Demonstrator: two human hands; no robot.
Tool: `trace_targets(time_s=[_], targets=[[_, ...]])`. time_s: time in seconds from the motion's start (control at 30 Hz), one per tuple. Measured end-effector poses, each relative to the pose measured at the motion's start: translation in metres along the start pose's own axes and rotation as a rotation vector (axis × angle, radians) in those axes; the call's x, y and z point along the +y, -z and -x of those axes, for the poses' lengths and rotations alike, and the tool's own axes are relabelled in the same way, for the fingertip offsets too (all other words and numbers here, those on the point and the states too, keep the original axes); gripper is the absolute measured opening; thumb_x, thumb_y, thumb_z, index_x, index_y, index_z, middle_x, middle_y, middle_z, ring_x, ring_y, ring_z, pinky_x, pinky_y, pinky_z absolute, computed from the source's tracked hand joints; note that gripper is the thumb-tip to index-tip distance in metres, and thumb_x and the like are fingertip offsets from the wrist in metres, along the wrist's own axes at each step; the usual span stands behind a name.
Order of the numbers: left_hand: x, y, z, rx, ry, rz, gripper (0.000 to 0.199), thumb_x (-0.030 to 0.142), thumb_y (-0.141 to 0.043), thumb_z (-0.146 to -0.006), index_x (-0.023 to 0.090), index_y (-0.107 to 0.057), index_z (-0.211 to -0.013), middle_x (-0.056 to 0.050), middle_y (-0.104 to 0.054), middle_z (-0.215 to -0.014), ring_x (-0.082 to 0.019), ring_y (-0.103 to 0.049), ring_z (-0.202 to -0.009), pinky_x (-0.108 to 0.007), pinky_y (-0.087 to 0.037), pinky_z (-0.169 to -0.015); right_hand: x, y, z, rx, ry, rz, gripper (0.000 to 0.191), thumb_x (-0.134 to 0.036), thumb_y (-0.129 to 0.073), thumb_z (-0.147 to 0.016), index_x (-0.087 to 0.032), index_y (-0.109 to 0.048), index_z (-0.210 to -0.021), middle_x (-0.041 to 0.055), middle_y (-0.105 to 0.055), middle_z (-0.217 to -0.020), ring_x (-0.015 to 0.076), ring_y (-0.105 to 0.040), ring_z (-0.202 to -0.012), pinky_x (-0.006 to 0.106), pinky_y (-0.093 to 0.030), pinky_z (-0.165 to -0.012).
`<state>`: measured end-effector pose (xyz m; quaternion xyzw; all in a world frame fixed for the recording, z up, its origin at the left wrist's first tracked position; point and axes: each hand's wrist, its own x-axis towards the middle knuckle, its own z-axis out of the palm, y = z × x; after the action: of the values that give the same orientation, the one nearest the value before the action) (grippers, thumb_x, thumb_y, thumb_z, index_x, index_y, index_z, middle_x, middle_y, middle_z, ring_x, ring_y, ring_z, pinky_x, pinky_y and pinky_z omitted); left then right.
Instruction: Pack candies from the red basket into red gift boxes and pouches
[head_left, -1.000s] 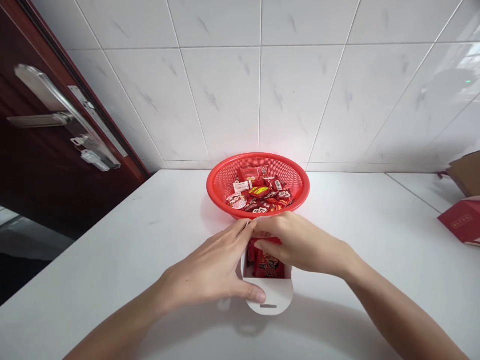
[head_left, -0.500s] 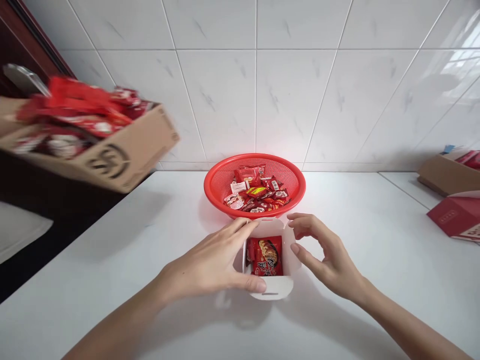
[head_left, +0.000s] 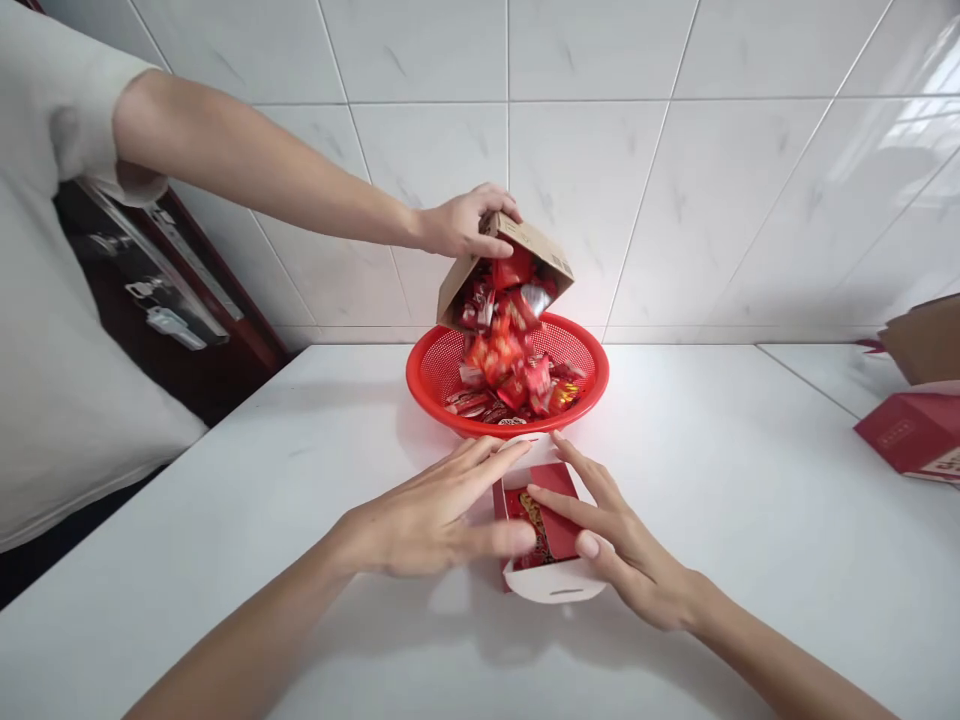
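A small red and white paper box [head_left: 556,582] stands on the white table, its flaps partly up. Red snack packets [head_left: 525,520] lie inside it. One red flap [head_left: 556,512] is folded inward over the right part of the opening, under the fingers of my right hand [head_left: 622,535], which are spread. My left hand [head_left: 442,510] is beside the box's left side, fingers stretched toward its far flap and thumb blurred over the opening. Neither hand grips anything. Just behind the box sits a red perforated plastic basket [head_left: 424,395] with similar packets.
From the left, another person's hand [head_left: 465,225] tips a cardboard box [head_left: 536,245], and red packets [head_left: 514,330] fall into the basket. At the right stand a closed red paper box [head_left: 904,430] and a cardboard box [head_left: 926,335]. Tiled wall [head_left: 660,200] rises behind.
The other person's cardboard box has come from the left to above the basket and now pours packets. The small box's right flap has been folded inward, with my right hand moved left over it.
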<state>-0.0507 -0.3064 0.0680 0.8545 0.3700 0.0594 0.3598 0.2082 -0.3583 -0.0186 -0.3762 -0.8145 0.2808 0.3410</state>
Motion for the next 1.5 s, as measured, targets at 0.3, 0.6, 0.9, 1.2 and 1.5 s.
trace_targets(time_s=[0.3, 0.6, 0.9, 1.2, 1.5], targets=[[-0.004, -0.023, -0.014, 0.149, -0.065, 0.012, 0.052, 0.048, -0.050, -0.103, 0.037, -0.046, -0.154, -0.001, -0.048, -0.159, -0.028, -0.040, -0.148, -0.045, -0.044, -0.117, 0.008, 0.005, 0.001, 0.008, 0.074, -0.250, 0.065, -0.072, -0.044, -0.096, -0.034, -0.059, -0.146, 0.0043, -0.018, -0.173, 0.0358, -0.023, -0.157, 0.057, -0.027, -0.124], [-0.003, -0.042, -0.023, 0.391, -0.066, -0.048, 0.040, 0.035, -0.068, -0.091, 0.024, -0.060, -0.128, -0.005, -0.071, -0.123, -0.026, -0.068, -0.111, -0.038, -0.057, -0.092, 0.008, -0.017, -0.003, 0.442, -0.133, -0.089, 0.018, -0.039, -0.061, -0.099, -0.027, -0.065, -0.112, 0.0091, -0.069, -0.128, 0.0248, -0.066, -0.122, 0.039, -0.058, -0.097], [0.004, -0.035, -0.018, 0.195, -0.103, -0.077, 0.043, 0.051, -0.074, -0.085, 0.024, -0.070, -0.119, -0.006, -0.071, -0.118, -0.027, -0.068, -0.107, -0.037, -0.056, -0.089, 0.007, -0.017, -0.001, 0.432, 0.004, 0.129, 0.030, -0.030, -0.050, -0.105, -0.028, -0.057, -0.134, 0.0096, -0.066, -0.136, 0.0217, -0.065, -0.124, 0.037, -0.058, -0.100], [-0.001, -0.032, -0.020, 0.148, -0.132, -0.034, 0.041, 0.042, -0.072, -0.088, 0.025, -0.070, -0.125, -0.006, -0.067, -0.129, -0.027, -0.065, -0.117, -0.038, -0.055, -0.099, -0.026, -0.039, 0.019, 0.248, 0.045, 0.709, 0.098, -0.075, -0.057, -0.087, -0.013, -0.034, -0.160, 0.0276, -0.040, -0.159, 0.0456, -0.042, -0.144, 0.062, -0.051, -0.102], [-0.003, -0.020, -0.011, 0.161, -0.075, 0.007, 0.051, 0.054, -0.053, -0.101, 0.032, -0.056, -0.147, -0.006, -0.047, -0.159, -0.031, -0.046, -0.145, -0.038, -0.058, -0.099, 0.002, -0.004, 0.010, 0.399, -0.122, 0.777, 0.052, -0.046, -0.055, -0.095, -0.023, -0.058, -0.142, 0.0202, -0.058, -0.143, 0.0358, -0.065, -0.107, 0.054, -0.058, -0.087]])
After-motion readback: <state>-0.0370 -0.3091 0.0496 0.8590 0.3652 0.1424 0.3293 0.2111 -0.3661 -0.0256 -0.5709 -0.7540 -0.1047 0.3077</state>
